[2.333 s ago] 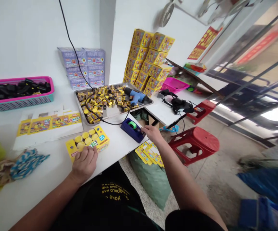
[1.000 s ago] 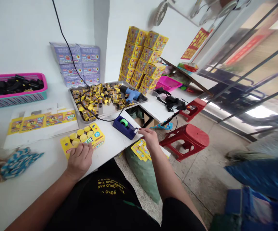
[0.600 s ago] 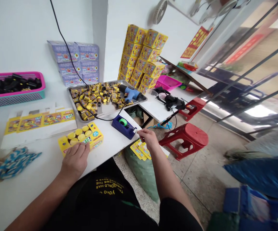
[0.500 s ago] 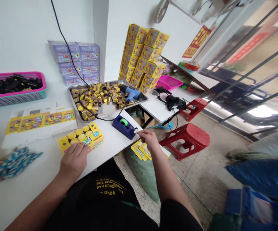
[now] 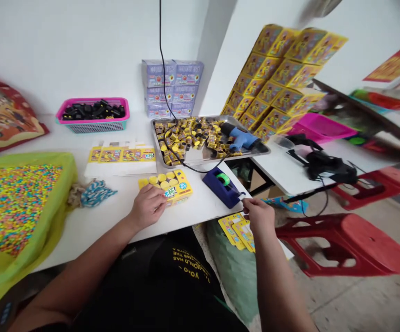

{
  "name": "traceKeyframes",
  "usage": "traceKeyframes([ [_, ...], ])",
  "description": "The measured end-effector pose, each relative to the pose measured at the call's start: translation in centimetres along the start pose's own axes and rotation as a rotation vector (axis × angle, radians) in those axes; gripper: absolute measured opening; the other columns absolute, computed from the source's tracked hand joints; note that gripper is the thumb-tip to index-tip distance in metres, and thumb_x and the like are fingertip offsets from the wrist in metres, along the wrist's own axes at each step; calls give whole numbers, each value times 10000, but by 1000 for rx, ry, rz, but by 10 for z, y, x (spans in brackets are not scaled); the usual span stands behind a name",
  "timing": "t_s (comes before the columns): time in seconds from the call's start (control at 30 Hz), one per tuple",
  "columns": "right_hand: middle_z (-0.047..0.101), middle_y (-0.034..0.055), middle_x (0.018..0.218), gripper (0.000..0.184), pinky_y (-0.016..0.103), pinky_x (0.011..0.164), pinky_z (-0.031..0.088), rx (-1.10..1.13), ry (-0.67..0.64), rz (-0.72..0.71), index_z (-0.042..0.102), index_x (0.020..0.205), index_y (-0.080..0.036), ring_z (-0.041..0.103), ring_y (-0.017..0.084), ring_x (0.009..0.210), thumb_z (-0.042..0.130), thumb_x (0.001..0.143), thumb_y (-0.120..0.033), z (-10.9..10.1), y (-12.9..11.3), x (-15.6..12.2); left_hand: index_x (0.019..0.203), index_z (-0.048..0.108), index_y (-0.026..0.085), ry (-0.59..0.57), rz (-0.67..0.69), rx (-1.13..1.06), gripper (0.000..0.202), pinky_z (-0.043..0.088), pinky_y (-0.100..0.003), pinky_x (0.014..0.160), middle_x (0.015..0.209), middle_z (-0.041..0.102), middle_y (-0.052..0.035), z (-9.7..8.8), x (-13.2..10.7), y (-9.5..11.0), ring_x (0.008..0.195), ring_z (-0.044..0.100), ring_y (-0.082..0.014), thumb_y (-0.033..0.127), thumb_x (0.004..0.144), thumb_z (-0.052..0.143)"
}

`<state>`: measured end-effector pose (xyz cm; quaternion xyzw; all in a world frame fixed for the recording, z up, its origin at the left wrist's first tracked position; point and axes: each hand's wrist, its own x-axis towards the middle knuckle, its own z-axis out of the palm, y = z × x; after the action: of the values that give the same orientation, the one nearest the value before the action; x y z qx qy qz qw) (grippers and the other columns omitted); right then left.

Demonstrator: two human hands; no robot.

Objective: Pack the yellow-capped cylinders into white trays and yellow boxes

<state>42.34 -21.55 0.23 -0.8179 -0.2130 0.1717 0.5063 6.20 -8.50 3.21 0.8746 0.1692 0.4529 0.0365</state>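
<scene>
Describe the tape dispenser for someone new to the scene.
On the white table, find the steel tray of small yellow pieces. Just in front of it sits a dark blue tape dispenser. It is the squat blue block with a green-centred roll, its end beside the right hand.

Reference item: the tape dispenser (image 5: 218, 186), navy blue with a green tape roll. Left of it: a yellow box (image 5: 182, 184) showing yellow discs (image 5: 162, 184); a blue-and-white zigzag cloth (image 5: 98, 193); a lime-green bag (image 5: 66, 184) of multicoloured speckled beads (image 5: 16, 207); a magenta-rimmed teal basket (image 5: 92, 127). Right of it: a red stool (image 5: 373, 242).
</scene>
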Motion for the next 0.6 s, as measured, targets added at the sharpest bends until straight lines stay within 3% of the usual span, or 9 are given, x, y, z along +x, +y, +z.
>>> traceKeyframes([
  [0.17,538,-28,483,202,240,365,392,134,6,156,591,608,-214,480,119,411,717,555,-363,6,-9,-6,770,680,195,77,11,26,143,505,-338,734,890,747,-64,4,-1,6,778,631,-168,152,899,635],
  [0.33,481,-31,396,142,256,345,383,130,16,238,579,549,-230,452,132,371,716,536,-265,11,-5,-22,767,679,190,114,0,9,162,512,-335,739,877,747,-62,4,0,6,781,647,-166,132,903,615],
  [0.47,497,-34,422,211,250,383,369,203,0,166,608,587,-215,442,118,401,755,543,-359,6,7,-48,772,679,190,121,-20,30,156,516,-337,756,896,747,-60,7,-4,5,792,646,-170,129,902,618],
  [0.6,503,-49,461,314,238,423,305,394,-156,-32,660,699,-200,392,90,421,807,617,-465,19,-4,-90,777,674,188,136,-26,53,140,515,-333,763,896,737,-61,11,-5,10,795,637,-172,122,892,628],
])
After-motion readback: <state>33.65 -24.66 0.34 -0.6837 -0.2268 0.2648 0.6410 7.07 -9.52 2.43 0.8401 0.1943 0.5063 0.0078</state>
